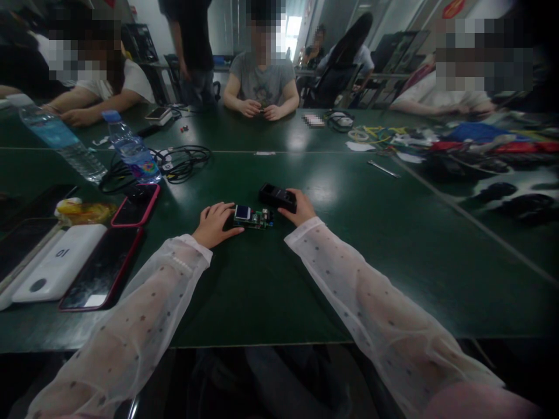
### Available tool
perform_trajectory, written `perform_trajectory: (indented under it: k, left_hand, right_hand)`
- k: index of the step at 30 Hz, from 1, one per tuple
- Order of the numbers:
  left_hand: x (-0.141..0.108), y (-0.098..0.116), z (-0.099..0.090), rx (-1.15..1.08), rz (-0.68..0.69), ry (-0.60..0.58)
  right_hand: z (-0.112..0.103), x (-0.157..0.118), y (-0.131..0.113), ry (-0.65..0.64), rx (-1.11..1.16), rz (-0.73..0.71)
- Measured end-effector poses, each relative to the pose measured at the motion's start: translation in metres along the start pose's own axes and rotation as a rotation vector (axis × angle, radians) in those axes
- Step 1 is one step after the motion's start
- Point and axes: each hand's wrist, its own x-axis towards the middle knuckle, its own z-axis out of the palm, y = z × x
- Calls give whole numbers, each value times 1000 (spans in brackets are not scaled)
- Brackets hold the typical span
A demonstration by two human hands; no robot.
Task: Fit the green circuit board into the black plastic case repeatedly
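A small green circuit board (257,217) with a little dark screen lies on the green table, in front of me near the middle. At its left end is my left hand (217,225), fingers spread and thumb stretched out along the table; whether the fingertips touch the board I cannot tell. My right hand (300,208) grips a black rectangular plastic case (278,196) by its right end, thumb in front and fingers behind. The case is just behind and to the right of the board, close to it.
On the left are phones (101,267), a white power bank (61,263), two water bottles (133,148) and coiled black cables (186,163). A wrench (383,169) lies to the right, before a pile of cables and parts (484,151). Several people sit around the table (279,291).
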Motion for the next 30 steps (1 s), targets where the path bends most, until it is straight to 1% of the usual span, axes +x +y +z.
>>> perform_trajectory:
  k: [8,20,30]
  left_hand:
    - [0,1,1,26,-2,13]
    - [0,-1,2,26,5,15]
    - [0,0,2,28,2,20]
  right_hand:
    - [6,3,5,38,-37,-23]
    - [2,1,1,8,-38,0]
    - [3,2,0,10,-57,-20]
